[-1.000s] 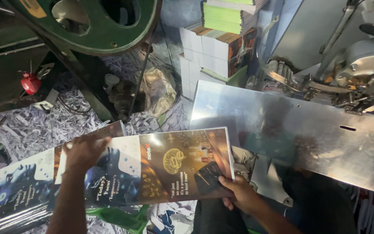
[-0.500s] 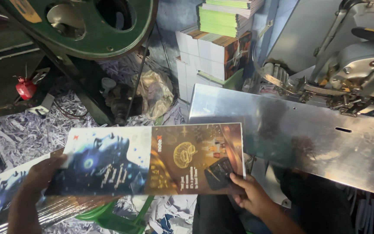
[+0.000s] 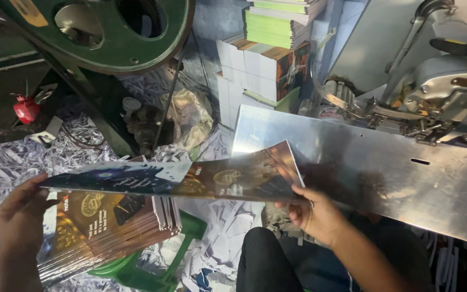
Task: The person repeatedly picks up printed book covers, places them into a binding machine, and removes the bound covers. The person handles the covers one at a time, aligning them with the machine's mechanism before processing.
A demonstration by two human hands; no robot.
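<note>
A: What filled the view?
B: A green flywheel (image 3: 98,32) stood top left, and a steel plate (image 3: 385,178) ran across the right, under a grey machine head (image 3: 444,92). Paper shreds (image 3: 33,157) covered the floor, with stacked booklets (image 3: 266,65) at the back.

A: And the sheet?
B: A printed cover (image 3: 190,181), dark blue at one end and brown-gold at the other, was held nearly flat in the air, just above a pile of like covers (image 3: 109,227) resting on a green stool (image 3: 141,270).

A: How did the hands stand?
B: The left hand (image 3: 20,208) pinched the cover's left end, thumb on top. The right hand (image 3: 312,211) was closed on its right lower edge, near the plate.

A: How would it handle?
B: Light and glossy, I'd judge, so a bit slippery, and floppy across its length. It sagged little because both ends were held; gripping the two short edges looked right, without creasing the middle fold.
</note>
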